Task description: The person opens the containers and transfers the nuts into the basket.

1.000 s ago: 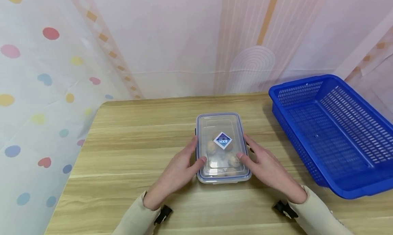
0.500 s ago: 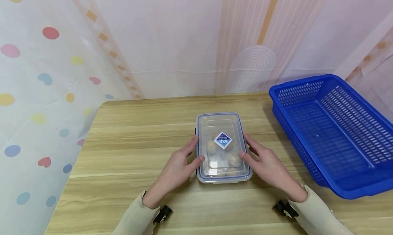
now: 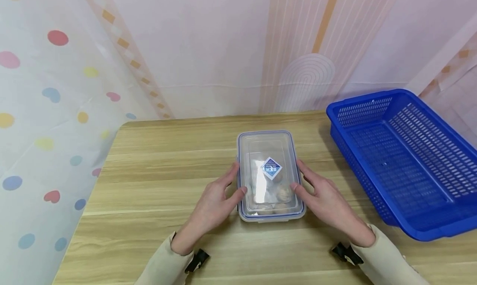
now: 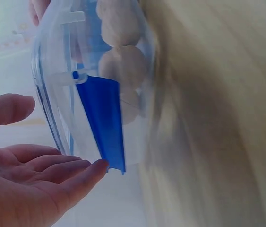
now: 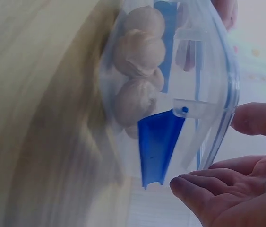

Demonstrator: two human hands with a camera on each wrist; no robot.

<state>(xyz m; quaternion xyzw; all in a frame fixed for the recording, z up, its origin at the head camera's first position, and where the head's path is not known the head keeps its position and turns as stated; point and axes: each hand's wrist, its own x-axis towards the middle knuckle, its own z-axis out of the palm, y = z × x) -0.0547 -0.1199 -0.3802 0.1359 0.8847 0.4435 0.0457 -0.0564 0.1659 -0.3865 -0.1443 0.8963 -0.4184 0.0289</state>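
Observation:
A clear food container [image 3: 264, 148] with a blue-lined lid and a diamond sticker [image 3: 272, 168] stands on the table between my hands. Several walnuts [image 5: 140, 52] show through its wall. My left hand [image 3: 212, 206] is at its left side, fingertips at the wall and thumb by the lid's edge. Opposite, my right hand [image 3: 329, 202] has its fingers along the right side and its thumb at the lid's edge. Both hands' fingers look fairly straight. In the left wrist view a blue latch [image 4: 102, 123] hangs beside the fingertips; the right wrist view shows another blue latch [image 5: 158, 146].
A blue perforated basket [image 3: 357, 173] stands at the table's right, beyond my right hand. Wood-grain tabletop [image 3: 160, 165] extends to the left. A patterned cloth backdrop [image 3: 223, 49] hangs behind the table and along the left.
The container's far edge has shifted up in the head view, its near edge hardly. The glare on its lid has lengthened. My thumbs have drawn slightly outward from the lid's middle.

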